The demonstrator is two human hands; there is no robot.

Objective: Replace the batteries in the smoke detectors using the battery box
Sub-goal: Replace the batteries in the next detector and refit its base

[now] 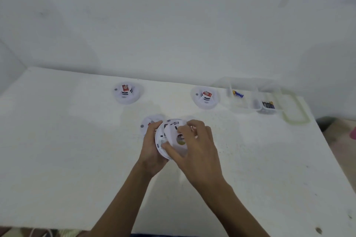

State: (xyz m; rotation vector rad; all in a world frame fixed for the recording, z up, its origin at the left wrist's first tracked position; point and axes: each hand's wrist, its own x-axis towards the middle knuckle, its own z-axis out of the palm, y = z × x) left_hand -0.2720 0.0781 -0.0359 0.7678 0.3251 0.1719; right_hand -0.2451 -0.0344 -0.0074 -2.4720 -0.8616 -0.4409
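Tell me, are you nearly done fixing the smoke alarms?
Probably not. The left hand and right hand grip one smoke detector, back showing. Three other detectors sit on the table; none shows whether it's done. Batteries lie in the battery box.

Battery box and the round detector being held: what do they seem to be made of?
Battery box: probably clear plastic, slightly frosted; batteries and table show through its walls. Smoke detector: likely white moulded plastic, smooth and matte, with printed labels on its back.
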